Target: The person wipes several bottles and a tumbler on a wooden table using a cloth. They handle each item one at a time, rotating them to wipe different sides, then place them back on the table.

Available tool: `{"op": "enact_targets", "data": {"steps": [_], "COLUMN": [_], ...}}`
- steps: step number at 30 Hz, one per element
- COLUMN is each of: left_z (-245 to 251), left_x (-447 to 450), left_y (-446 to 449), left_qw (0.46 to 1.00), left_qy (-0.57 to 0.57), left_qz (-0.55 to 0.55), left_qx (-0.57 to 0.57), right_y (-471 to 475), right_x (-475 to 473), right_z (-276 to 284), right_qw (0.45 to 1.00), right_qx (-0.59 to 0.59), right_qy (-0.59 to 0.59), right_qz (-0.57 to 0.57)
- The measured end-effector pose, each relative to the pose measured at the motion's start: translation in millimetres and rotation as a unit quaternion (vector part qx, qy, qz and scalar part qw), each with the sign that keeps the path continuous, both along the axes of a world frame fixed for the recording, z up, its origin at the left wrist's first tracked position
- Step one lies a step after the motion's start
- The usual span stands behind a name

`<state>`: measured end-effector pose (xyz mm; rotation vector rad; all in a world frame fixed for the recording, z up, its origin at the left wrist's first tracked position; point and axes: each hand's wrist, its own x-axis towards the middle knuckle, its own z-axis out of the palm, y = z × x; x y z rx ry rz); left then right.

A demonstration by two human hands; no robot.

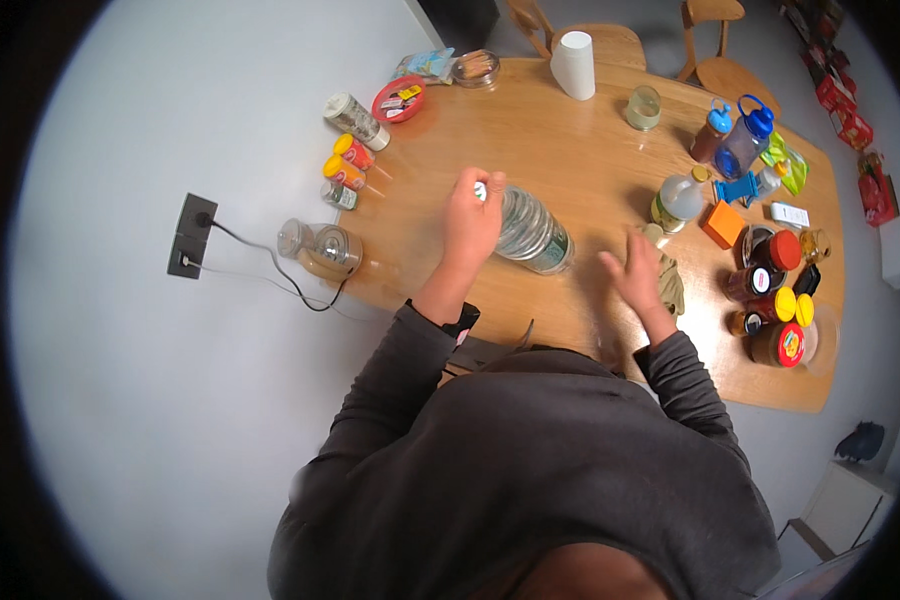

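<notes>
My left hand [474,217] is closed round the top of a large clear plastic water bottle [536,231], whose ribbed body leans down to the right over the wooden table. Part of a green and white cap shows between the fingers. To the right of the bottle, my right hand [636,276] has its fingers apart and is slightly blurred. An olive-green cloth [670,285] lies beside and partly behind that hand. Whether the hand touches the cloth, I cannot tell.
An electric glass kettle [337,251] is at the left edge, near several shakers and a red bowl [399,99]. At the right are a yellow-capped jug [677,201], an orange box [723,224], blue-lidded bottles and several jars. A paper towel roll [574,66] stands at the far edge.
</notes>
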<state>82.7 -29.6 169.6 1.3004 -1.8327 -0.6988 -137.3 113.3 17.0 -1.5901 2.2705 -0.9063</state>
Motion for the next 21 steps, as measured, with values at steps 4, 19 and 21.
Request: {"op": "enact_targets", "data": {"steps": [4, 19, 21], "left_z": [2, 9, 6], "left_x": [-16, 10, 15], "left_y": [8, -1, -3], "left_qw": [0.998, 0.972, 0.976], "left_qy": [-0.031, -0.145, -0.161], "left_qz": [-0.033, 0.012, -0.004], "left_qx": [-0.038, -0.184, -0.147], "right_y": [-35, 0, -6], "right_x": [54, 57, 55], "right_z": [42, 82, 77], "right_qw": [0.961, 0.923, 0.939], "right_qx": [-0.096, -0.034, -0.106], "right_qy": [-0.187, -0.286, -0.270], "right_qz": [0.181, 0.255, 0.185]}}
